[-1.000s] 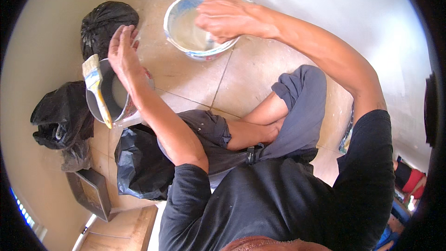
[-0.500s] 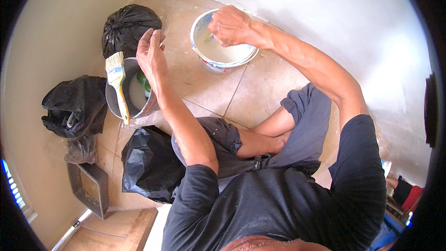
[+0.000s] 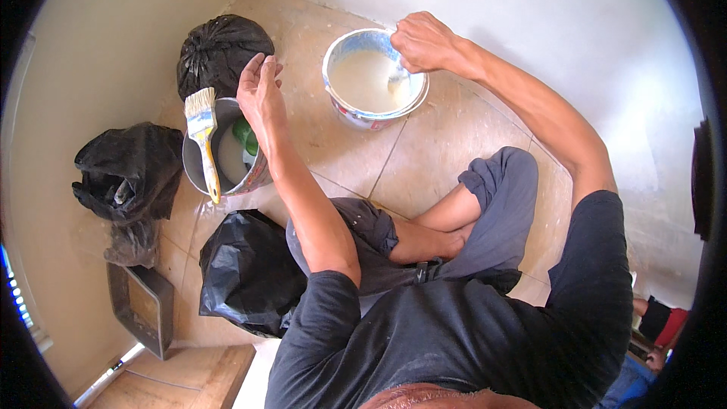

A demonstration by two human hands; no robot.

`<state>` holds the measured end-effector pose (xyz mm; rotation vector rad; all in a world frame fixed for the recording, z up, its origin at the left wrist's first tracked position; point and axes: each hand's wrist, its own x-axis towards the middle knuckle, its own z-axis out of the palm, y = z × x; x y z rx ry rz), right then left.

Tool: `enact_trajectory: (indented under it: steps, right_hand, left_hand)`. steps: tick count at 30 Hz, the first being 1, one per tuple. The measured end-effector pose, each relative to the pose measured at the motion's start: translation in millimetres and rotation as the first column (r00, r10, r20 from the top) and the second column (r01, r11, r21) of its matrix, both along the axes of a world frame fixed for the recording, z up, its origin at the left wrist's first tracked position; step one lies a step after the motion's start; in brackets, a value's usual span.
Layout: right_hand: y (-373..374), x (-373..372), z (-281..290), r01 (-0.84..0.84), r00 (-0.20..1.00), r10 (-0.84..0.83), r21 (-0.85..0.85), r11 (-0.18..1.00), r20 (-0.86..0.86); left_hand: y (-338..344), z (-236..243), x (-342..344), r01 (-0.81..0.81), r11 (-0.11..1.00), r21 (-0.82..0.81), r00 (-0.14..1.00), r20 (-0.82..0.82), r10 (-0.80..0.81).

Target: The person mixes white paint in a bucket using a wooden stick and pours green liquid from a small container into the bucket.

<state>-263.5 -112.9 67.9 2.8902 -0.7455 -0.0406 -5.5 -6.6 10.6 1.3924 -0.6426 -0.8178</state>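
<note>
My right hand [image 3: 425, 42] is closed in a fist over the right rim of a white bucket [image 3: 342, 106]. From under the fist a paint-coated stick [image 3: 397, 76] reaches down into creamy white paint [image 3: 367, 79]; its upper part is hidden in my grip. My left hand [image 3: 261, 87] hangs in the air with loosely stretched fingers, holding nothing. Below it stands a grey pail [image 3: 195, 163] with whitish liquid and a green object [image 3: 244, 135] inside, partly covered by my wrist. A wide paintbrush [image 3: 201, 132] with a yellow and white handle rests across this pail's left rim.
Black plastic bags lie behind the pail [image 3: 219, 49], to its left [image 3: 125, 170] and beside my folded legs [image 3: 246, 273]. A dark rectangular tray [image 3: 155, 318] leans near the left wall, by a wooden panel [image 3: 189, 379]. A white wall [image 3: 530, 15] rises behind the bucket. Another person [image 3: 670, 326] shows at far right.
My right hand has moved from over the bucket's middle to its right rim, shifting the stick rightward through the paint. My left hand stays raised, and the whole view has shifted slightly.
</note>
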Motion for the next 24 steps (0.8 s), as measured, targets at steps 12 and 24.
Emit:
enact_trajectory:
  steps: [12,24]
  right_hand:
    - [29,46,-24,-0.247,0.94,0.207,0.125,0.961,0.271]
    - [-6,11,-2,0.0,1.0,0.0,-0.019,1.0,0.017]
  left_hand:
    - [1,-3,5,-0.009,1.0,-0.01,1.0,-0.013,0.008]
    - [0,-3,4,-0.041,0.998,-0.039,0.999,0.004,0.041]
